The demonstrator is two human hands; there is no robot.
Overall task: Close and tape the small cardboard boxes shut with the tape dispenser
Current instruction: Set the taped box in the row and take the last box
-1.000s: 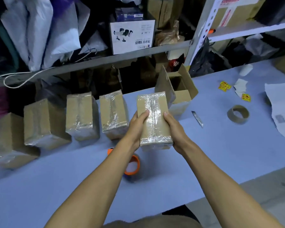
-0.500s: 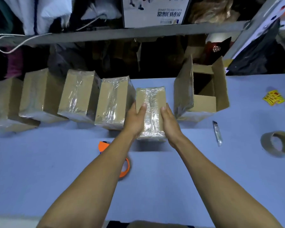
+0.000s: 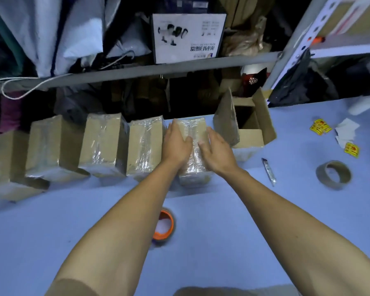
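Note:
A small taped cardboard box (image 3: 193, 129) stands on the blue table (image 3: 222, 242) at the right end of a row of taped boxes (image 3: 144, 146). My left hand (image 3: 175, 144) lies flat on its top left side. My right hand (image 3: 216, 150) rests on its right side, fingers straight. An open cardboard box (image 3: 252, 127) with raised flaps stands just to the right. An orange tape roll (image 3: 165, 224) lies on the table under my left forearm.
A small utility knife (image 3: 269, 171) and an empty brown tape core (image 3: 333, 175) lie to the right, with yellow stickers (image 3: 319, 126) and paper scraps (image 3: 346, 130) beyond. A cluttered shelf (image 3: 158, 70) with bags and a white printed box (image 3: 188, 37) runs behind the row.
The box I was holding up in both hands moved forward and down into the row. My hands now lie flatter on top of it.

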